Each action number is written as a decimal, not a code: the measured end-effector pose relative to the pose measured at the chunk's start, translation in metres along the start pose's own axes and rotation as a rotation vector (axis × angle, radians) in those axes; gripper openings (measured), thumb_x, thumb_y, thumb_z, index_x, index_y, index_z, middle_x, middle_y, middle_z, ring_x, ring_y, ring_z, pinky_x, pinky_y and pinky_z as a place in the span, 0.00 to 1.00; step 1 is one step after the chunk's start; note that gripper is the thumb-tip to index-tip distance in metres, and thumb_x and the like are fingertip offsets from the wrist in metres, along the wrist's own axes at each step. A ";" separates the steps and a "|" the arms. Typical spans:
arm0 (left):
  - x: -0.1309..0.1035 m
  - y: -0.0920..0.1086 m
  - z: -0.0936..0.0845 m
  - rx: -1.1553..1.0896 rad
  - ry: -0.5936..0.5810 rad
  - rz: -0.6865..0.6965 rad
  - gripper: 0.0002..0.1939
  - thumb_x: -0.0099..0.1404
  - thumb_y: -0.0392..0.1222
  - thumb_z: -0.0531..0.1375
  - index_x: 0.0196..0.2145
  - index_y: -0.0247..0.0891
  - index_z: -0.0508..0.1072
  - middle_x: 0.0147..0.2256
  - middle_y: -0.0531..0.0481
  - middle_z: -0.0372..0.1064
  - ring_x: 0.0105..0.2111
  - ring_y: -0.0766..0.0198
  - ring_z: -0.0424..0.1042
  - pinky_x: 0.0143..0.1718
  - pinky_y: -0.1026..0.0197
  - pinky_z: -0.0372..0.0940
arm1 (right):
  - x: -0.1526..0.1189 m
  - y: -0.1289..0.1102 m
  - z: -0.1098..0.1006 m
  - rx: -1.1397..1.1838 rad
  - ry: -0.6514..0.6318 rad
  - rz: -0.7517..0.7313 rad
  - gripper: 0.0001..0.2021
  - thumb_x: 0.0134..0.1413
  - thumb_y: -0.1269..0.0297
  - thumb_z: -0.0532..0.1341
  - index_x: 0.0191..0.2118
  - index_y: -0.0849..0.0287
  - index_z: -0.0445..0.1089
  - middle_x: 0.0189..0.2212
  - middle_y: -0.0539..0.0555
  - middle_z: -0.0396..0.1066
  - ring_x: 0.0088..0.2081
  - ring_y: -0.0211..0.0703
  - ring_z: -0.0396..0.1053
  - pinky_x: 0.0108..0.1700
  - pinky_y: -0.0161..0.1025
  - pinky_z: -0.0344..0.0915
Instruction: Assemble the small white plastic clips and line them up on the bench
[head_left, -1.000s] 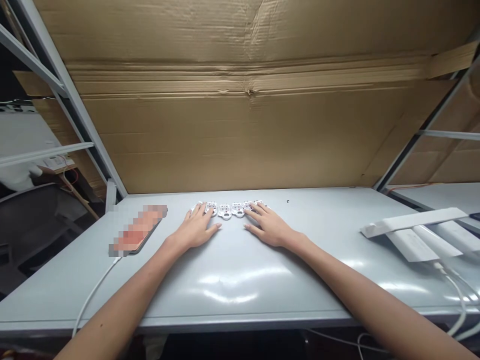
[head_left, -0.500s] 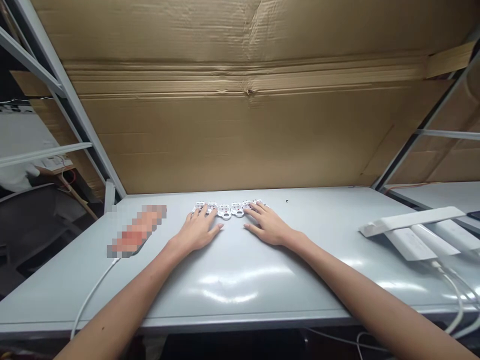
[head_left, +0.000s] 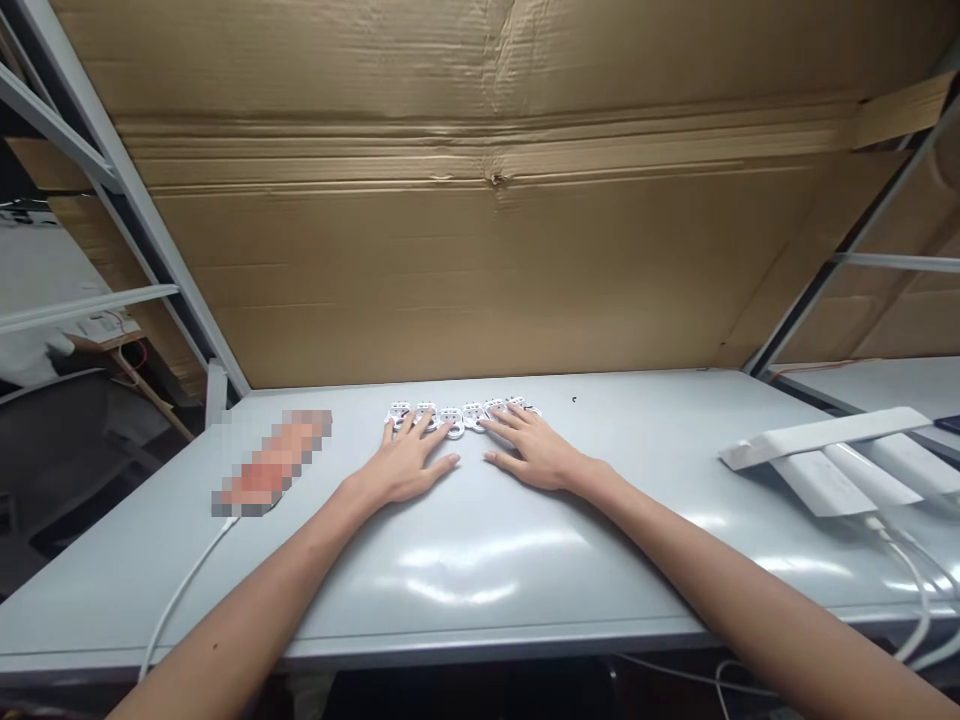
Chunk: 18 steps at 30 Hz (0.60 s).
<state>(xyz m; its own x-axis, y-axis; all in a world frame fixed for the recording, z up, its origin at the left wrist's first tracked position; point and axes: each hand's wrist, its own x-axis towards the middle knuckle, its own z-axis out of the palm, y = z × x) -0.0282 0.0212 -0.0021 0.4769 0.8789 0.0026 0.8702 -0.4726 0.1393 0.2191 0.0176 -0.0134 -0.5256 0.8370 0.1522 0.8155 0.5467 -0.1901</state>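
A row of several small white pieces (head_left: 451, 424) with ring-like ends and tiny dark marks lies toward the back of the grey table; their kind is too small to tell. My left hand (head_left: 405, 465) is open, fingers spread, its fingertips over the pieces on the row's left side. Fingers apart, my right hand (head_left: 534, 450) rests over the pieces at the right end. Both thumbs point inward, above the bare tabletop. The fingers partly cover the outer pieces, while the middle ones show between the hands.
A blurred-out phone-like object (head_left: 274, 465) with a white cable (head_left: 184, 575) lies on the left. White power adapters plugged into a white power strip (head_left: 832, 437) sit on the right. Cardboard (head_left: 480, 280) walls off the table's back, between grey metal posts (head_left: 161, 235).
My left hand's fingers have spread wider and its thumb has shifted slightly right. My right hand's fingers have moved a little left. The white pieces stay in nearly the same row.
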 end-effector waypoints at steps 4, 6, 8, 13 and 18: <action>0.003 0.002 -0.002 -0.001 -0.006 0.007 0.34 0.71 0.65 0.43 0.69 0.50 0.50 0.70 0.42 0.36 0.69 0.41 0.35 0.65 0.33 0.35 | 0.001 0.001 0.000 -0.004 -0.015 0.028 0.34 0.66 0.42 0.45 0.69 0.59 0.55 0.69 0.62 0.49 0.70 0.63 0.42 0.67 0.59 0.43; 0.005 0.003 -0.003 -0.004 -0.018 0.000 0.34 0.71 0.65 0.42 0.69 0.49 0.50 0.70 0.41 0.36 0.69 0.42 0.34 0.65 0.33 0.35 | 0.001 0.002 0.001 -0.004 -0.015 0.046 0.35 0.65 0.41 0.45 0.69 0.58 0.54 0.69 0.61 0.48 0.70 0.63 0.41 0.67 0.60 0.43; 0.007 0.005 -0.003 -0.008 -0.020 -0.005 0.34 0.72 0.65 0.42 0.69 0.49 0.50 0.70 0.41 0.36 0.69 0.42 0.34 0.65 0.33 0.34 | 0.001 0.002 0.001 -0.006 -0.011 0.059 0.35 0.65 0.41 0.45 0.69 0.58 0.53 0.70 0.61 0.48 0.70 0.62 0.40 0.67 0.59 0.43; 0.012 0.008 -0.001 -0.017 0.009 -0.010 0.33 0.72 0.63 0.42 0.69 0.50 0.52 0.70 0.45 0.38 0.69 0.42 0.36 0.65 0.34 0.35 | 0.002 0.002 0.001 -0.019 -0.009 0.087 0.36 0.65 0.41 0.45 0.69 0.58 0.52 0.69 0.60 0.48 0.70 0.62 0.41 0.67 0.59 0.43; 0.013 0.007 0.003 0.004 0.033 -0.011 0.33 0.72 0.62 0.42 0.69 0.48 0.52 0.70 0.43 0.38 0.69 0.42 0.37 0.65 0.34 0.36 | 0.002 0.005 0.004 -0.020 0.029 0.068 0.34 0.65 0.43 0.46 0.68 0.59 0.54 0.68 0.61 0.51 0.69 0.62 0.44 0.67 0.61 0.44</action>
<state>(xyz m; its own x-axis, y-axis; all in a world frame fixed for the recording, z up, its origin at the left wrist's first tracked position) -0.0159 0.0292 -0.0042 0.4633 0.8855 0.0342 0.8757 -0.4634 0.1358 0.2210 0.0222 -0.0175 -0.4621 0.8707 0.1682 0.8537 0.4881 -0.1815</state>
